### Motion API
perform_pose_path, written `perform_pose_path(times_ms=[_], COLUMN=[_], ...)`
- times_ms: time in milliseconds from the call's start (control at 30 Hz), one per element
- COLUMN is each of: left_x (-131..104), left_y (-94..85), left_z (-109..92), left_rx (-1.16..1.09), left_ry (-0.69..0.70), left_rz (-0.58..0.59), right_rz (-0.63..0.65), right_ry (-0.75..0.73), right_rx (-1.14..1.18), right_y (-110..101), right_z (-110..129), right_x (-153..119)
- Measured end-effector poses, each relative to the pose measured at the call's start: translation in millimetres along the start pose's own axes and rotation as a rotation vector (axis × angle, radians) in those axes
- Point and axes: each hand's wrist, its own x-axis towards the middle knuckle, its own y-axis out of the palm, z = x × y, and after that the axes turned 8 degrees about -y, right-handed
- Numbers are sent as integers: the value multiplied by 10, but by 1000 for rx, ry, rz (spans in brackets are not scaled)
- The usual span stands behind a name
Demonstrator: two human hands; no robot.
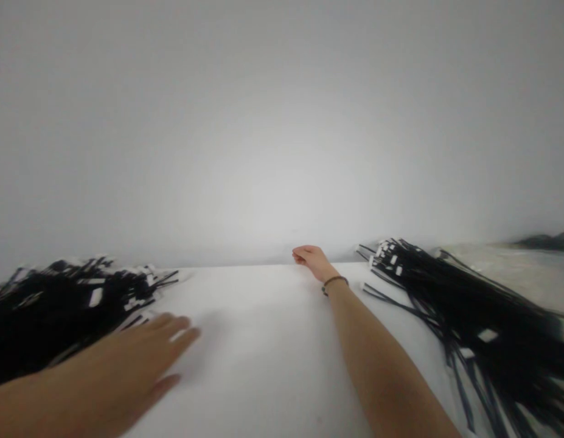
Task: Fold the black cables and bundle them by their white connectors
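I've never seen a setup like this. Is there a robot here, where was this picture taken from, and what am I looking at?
No robot: these are a person's own two bare hands, seen by a camera worn on that person's head. On the white table lie a left pile and a right pile of thin black strips with white ends or tags. The left hand, blurred, is open near the left pile, holding nothing visible. The right hand, with a dark bracelet at its wrist, reaches forward, fingers curled; whether it holds anything is unclear.
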Motion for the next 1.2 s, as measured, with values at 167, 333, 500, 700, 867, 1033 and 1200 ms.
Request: perform_pose_path(times_ms=[167,333,500,700,867,1033,1200], left_x=[485,1374,1948,1905,1818,1786,1773], left_y=[-41,-26,451,577,560,577,404], left_z=[-1462,-2539,-3153,-3099,-3191,-3388,-3346], left_rx=[-53,-279,-473,-514,-315,-127,-333], left_ry=[449,722,916,995,1060,1091,987], left_rz=[-34,-105,133,11,-36,-227,-390], right_rz=[-3,-4,-8,-53,-58,-49,-67], right_ry=[3,-37,10,28,21,49,67], right_rx=[-19,-22,77,76,113,192,199], right_y=[1,6,-21,-30,-33,-50,-48], right_z=[-14,-9,6,-45,-33,27,28], right_x=[12,2,33,99,82,41,52])
